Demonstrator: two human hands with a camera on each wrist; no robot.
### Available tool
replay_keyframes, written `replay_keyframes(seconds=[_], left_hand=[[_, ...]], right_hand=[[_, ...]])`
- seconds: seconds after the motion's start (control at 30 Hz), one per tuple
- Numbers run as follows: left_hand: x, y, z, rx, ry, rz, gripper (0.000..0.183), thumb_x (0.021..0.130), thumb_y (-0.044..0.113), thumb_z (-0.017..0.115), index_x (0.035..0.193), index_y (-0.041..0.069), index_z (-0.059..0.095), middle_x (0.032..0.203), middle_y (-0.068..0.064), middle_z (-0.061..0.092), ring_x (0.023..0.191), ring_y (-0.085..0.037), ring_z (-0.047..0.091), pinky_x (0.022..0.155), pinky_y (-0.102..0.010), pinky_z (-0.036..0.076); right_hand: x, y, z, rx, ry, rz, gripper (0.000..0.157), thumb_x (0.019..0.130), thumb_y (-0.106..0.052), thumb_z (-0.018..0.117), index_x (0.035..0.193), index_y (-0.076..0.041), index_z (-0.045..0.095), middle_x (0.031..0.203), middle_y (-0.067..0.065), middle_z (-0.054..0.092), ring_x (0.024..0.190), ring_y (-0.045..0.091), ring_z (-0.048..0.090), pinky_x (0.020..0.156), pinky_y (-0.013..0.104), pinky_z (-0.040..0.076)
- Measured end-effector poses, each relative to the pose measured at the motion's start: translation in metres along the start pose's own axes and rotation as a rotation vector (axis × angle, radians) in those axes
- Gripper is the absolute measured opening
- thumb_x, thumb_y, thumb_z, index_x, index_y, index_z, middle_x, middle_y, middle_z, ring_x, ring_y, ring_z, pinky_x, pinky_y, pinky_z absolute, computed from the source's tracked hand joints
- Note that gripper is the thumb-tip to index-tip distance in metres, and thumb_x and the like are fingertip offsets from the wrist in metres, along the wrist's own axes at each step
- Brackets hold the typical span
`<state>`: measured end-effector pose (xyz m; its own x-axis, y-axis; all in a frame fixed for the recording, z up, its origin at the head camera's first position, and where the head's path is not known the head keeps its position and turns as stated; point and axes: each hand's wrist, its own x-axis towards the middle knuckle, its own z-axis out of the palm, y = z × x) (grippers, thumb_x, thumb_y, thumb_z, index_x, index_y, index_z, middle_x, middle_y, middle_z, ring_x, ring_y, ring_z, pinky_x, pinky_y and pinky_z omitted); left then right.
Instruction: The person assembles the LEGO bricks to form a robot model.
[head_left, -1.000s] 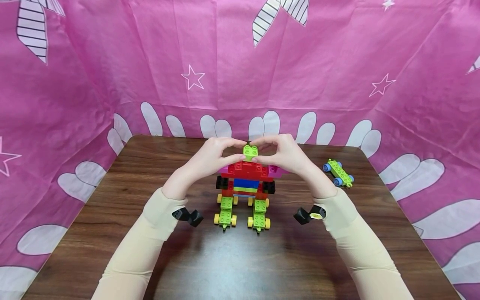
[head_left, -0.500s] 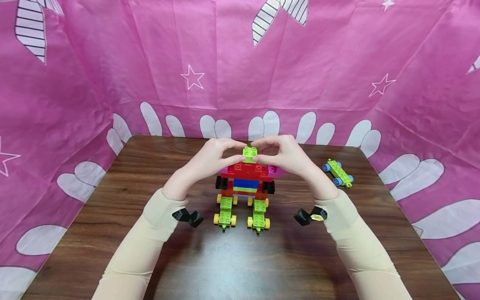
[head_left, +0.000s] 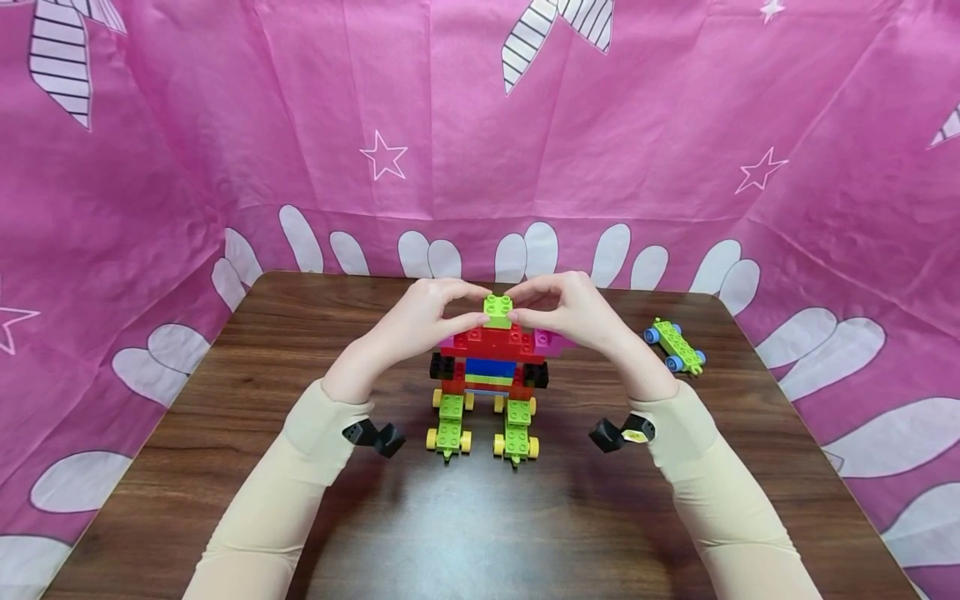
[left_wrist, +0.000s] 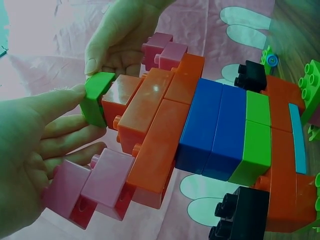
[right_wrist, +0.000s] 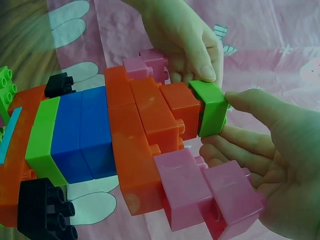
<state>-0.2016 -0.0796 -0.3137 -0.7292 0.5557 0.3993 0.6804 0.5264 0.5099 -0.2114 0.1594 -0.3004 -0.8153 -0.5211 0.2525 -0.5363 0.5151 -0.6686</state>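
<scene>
A toy figure of building bricks stands upright mid-table in the head view. At its top is a lime green brick (head_left: 498, 311), over the red bricks (head_left: 487, 342) of the upper body; in the wrist views it sits slightly askew against the red brick below. My left hand (head_left: 416, 321) pinches the green brick from the left, thumb on its near side. From the right, my right hand (head_left: 573, 312) holds it likewise with thumb and fingers. Pink bricks (right_wrist: 182, 185) form the shoulders, and blue bricks (left_wrist: 207, 130) the middle. Black bricks (head_left: 536, 375) stick out at both sides.
Lime green wheeled bases with yellow wheels (head_left: 517, 429) carry the figure. A separate green car base with blue wheels (head_left: 677, 347) lies at the right of the brown wooden table (head_left: 225, 417). Pink patterned cloth (head_left: 450, 108) surrounds the table's back and sides.
The green brick has sunk very slightly toward the red bricks, with both hands keeping hold of it. The figure and the blue-wheeled car base stay in place.
</scene>
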Motion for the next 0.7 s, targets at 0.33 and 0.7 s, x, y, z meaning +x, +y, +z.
replay_keyframes(seconds=[0.33,0.7], left_hand=[[0.0006,0.0004,-0.0004,-0.021,-0.001,-0.003,0.035,0.089,0.025,0.070,0.117,0.006,0.069,0.114,-0.008,0.070,0.108,-0.025,0.063,0.094,-0.039,0.050],[0.0044,0.0028,-0.0054,-0.043,-0.046,-0.037,0.035,0.087,0.024,0.073,0.115,0.005,0.070,0.111,-0.008,0.072,0.103,-0.021,0.064,0.090,-0.036,0.052]], right_hand=[[0.0006,0.0002,0.0002,0.008,-0.009,0.023,0.030,0.082,-0.024,0.077,0.107,-0.008,0.074,0.094,0.005,0.075,0.081,0.014,0.068,0.070,0.029,0.055],[0.0008,-0.0019,-0.0014,0.016,-0.039,0.038,0.030,0.084,-0.022,0.075,0.110,-0.006,0.073,0.095,0.007,0.074,0.079,0.015,0.067,0.069,0.028,0.055]])
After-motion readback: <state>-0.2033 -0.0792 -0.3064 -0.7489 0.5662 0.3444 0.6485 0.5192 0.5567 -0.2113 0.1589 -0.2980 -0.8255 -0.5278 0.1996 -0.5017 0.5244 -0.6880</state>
